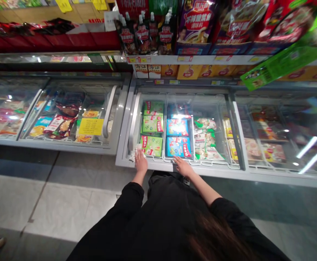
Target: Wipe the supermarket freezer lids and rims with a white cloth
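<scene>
I lean over an open chest freezer point(125, 159) in a shop. My left hand point(141, 160) lies flat, fingers spread, on a white cloth point(133, 155) at the freezer's front left rim. My right hand point(182, 166) rests with fingers stretched out on the front rim, just below a blue frozen-food packet point(178, 146). Green packets point(152, 145) lie in the wire basket beside the left hand. Green-and-white bags point(205, 139) fill the compartment to the right.
The sliding glass lid point(233, 127) is pushed to the right over more packets. A second, closed freezer point(66, 116) stands at left with a yellow sign point(91, 126). Shelves above hold sauce pouches point(144, 34) and boxes. Grey tiled floor point(66, 203) lies behind me.
</scene>
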A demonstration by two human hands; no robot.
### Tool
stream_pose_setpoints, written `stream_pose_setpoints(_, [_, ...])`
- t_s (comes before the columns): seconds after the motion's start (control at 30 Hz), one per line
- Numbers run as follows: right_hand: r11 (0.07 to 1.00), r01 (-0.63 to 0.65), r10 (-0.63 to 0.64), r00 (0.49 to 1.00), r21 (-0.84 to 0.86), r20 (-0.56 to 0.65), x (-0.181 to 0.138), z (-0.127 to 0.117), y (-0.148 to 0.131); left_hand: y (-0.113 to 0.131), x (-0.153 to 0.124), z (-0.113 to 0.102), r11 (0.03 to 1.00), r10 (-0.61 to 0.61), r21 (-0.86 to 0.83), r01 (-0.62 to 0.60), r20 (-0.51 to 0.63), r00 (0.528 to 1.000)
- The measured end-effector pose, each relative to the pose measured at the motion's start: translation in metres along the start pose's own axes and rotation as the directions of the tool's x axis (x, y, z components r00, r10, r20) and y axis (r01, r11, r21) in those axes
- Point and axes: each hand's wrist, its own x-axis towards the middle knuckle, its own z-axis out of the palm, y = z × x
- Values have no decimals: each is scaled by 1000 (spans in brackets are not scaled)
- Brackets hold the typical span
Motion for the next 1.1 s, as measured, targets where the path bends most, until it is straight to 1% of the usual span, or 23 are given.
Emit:
stream_pose_setpoints(0.1, [997, -76, 75, 997, -11, -34, -37, 0, 31, 36, -4, 22, 999, 6, -38, -6, -11, 1000])
stream_pose_setpoints(0.2, [986, -165, 164, 983, -3, -85, -69, -1, 59, 79, -17, 49, 995, 83, -50, -82, 25, 996])
stream_pose_setpoints(0.27, [979, -202, 202, 974, 18, -103, -84, -1, 74, 109, -32, 70, 989, 145, -41, -142, 75, 987])
stream_pose_setpoints(0.33, [973, -226, 229, 967, 42, -113, -94, -1, 86, 137, -49, 90, 978, 210, -29, -208, 146, 967])
stream_pose_setpoints(0.4, [970, -236, 242, 964, 61, -114, -100, -2, 95, 161, -62, 105, 961, 273, -23, -275, 224, 936])
stream_pose_setpoints(0.47, [970, -233, 240, 964, 71, -113, -100, -6, 100, 177, -69, 112, 944, 323, -25, -330, 291, 901])
stream_pose_setpoints(0.53, [973, -217, 225, 968, 76, -114, -96, -10, 102, 184, -68, 111, 931, 350, -27, -363, 339, 873])
stream_pose_setpoints(0.6, [978, -195, 204, 972, 79, -117, -88, -15, 99, 176, -61, 101, 930, 349, -20, -366, 357, 867])
stream_pose_setpoints(0.67, [981, -172, 181, 976, 85, -122, -76, -18, 92, 155, -53, 86, 944, 309, 8, -331, 339, 889])
stream_pose_setpoints(0.73, [983, -155, 166, 978, 94, -128, -62, -20, 82, 121, -45, 64, 964, 236, 49, -262, 292, 927])
stream_pose_setpoints(0.83, [984, -143, 158, 977, 111, -144, -37, -22, 62, 59, -36, 25, 986, 110, 105, -133, 204, 973])
stream_pose_setpoints(0.9, [984, -137, 155, 975, 116, -162, -21, -25, 48, 18, -29, 0, 991, 37, 124, -55, 144, 989])
stream_pose_setpoints(0.97, [985, -127, 147, 972, 115, -184, -5, -27, 36, -16, -22, -19, 992, -13, 125, 2, 91, 996])
stream_pose_setpoints(1.03, [987, -118, 139, 969, 111, -206, 9, -28, 27, -38, -14, -28, 993, -40, 112, 33, 55, 998])
stream_pose_setpoints(1.1, [987, -115, 137, 964, 110, -226, 18, -28, 22, -47, -6, -27, 994, -60, 95, 58, 26, 998])
